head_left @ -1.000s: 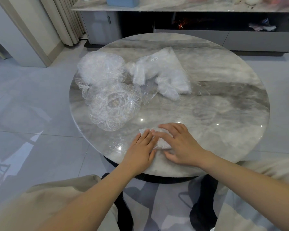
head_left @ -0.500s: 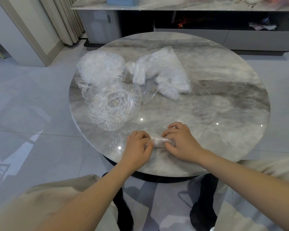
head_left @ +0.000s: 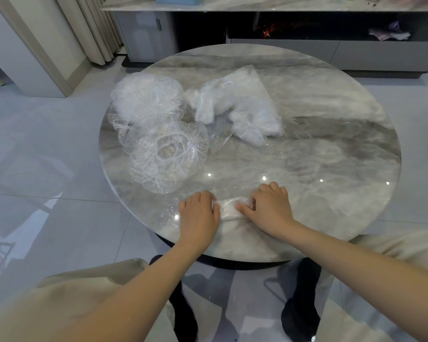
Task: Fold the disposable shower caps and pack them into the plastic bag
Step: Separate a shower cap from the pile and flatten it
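A small folded clear shower cap [head_left: 230, 209] lies near the front edge of the round marble table [head_left: 331, 144]. My left hand [head_left: 199, 215] grips its left end with curled fingers, and my right hand [head_left: 269, 206] grips its right end. Unfolded clear shower caps sit at the table's left: one open cap [head_left: 168, 156] with its elastic ring up, and a puffed pile of caps [head_left: 146, 97] behind it. The clear plastic bag [head_left: 242, 104], with white folded caps inside, lies at the table's middle back.
A low cabinet [head_left: 307, 48] with a marble top stands behind the table. Curtains [head_left: 94, 28] hang at the back left. My knees in beige trousers sit under the table's front edge. Glossy grey floor tiles surround the table.
My hands went from pressing flat on the cap to curled grips on its ends. They have moved apart, drawing the cap into a narrow strip.
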A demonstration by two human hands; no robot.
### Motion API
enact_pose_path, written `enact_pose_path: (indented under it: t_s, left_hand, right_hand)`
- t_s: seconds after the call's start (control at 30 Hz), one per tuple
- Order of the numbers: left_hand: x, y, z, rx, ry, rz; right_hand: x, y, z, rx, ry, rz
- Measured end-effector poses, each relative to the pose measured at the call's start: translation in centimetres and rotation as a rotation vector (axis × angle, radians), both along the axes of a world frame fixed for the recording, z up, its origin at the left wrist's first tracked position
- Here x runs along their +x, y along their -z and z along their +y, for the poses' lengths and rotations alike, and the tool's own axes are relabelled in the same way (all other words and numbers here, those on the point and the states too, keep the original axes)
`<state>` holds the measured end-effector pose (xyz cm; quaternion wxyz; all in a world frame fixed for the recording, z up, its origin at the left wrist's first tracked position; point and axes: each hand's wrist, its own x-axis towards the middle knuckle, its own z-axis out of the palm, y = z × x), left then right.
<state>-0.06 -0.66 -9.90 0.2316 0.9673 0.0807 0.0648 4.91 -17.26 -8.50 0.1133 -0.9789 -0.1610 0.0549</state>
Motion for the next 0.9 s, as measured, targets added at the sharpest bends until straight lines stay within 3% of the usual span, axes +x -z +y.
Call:
enact_pose_path:
  t_s: [0.1,0.23,0.37,0.5,0.63,0.73,0.9]
  left_hand:
    - [0.0,0.3,0.3,0.053,-0.061,-0.021]
    - [0.5,-0.2,0.7,-0.01,-0.107,0.109]
    - [1.2,-1.3,1.2,-0.263,-0.154,0.19]
    - [1.9,-3.0,1.4,-0.704,-0.183,0.23]
    - [2.6,-4.8,0.8,-0.817,-0.157,0.24]
    - [3.5,-6.0,0.7,-0.868,-0.123,0.27]
    - [5.9,-8.3,0.9,-1.04,-0.058,0.327]
  right_hand:
    - [0.4,-0.2,-0.2,0.055,0.076,0.034]
    - [1.0,-0.6,-0.3,0.136,0.157,0.12]
    - [1.3,-1.1,-0.4,0.202,0.191,0.196]
    - [1.7,-2.7,0.0,0.529,0.132,0.274]
    - [2.4,-4.8,1.0,0.616,-0.005,0.448]
    - [3.4,-6.1,0.9,0.547,-0.061,0.538]
    - [5.3,-8.4,0.9,0.574,0.032,0.637]
